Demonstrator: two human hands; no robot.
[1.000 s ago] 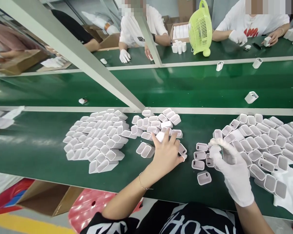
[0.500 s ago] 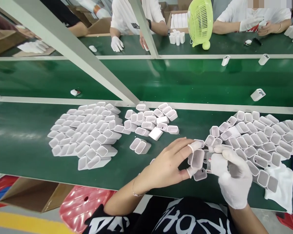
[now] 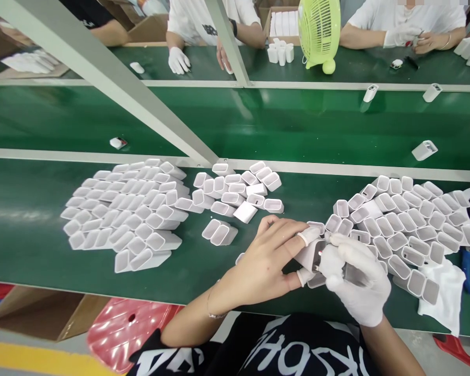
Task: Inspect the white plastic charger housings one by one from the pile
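Note:
My left hand [image 3: 272,258], with white covers on thumb and forefinger, grips a white plastic housing [image 3: 308,255] whose open end faces right. My right hand [image 3: 358,277], in a white glove, is closed at that open end. Its fingers pinch a small part that is mostly hidden by the glove and the housing; a tiny red spot shows at the opening. Close behind the hands stand more white housings [image 3: 384,225], open ends up, in a large cluster. A smaller loose group of housings [image 3: 235,197] lies to the left of my hands.
A dense block of housings [image 3: 129,209] covers the left of the table. At right lie a white cloth [image 3: 441,295], blue-handled pliers [image 3: 468,269] and a round tray of black parts [image 3: 468,209]. A slanted metal post [image 3: 141,104] crosses the view. Co-workers sit opposite, beside a green fan [image 3: 320,34].
My right hand has moved left, bringing the small part up to the housing's opening. The housing has turned to face right. On the green belt, the white units have shifted right.

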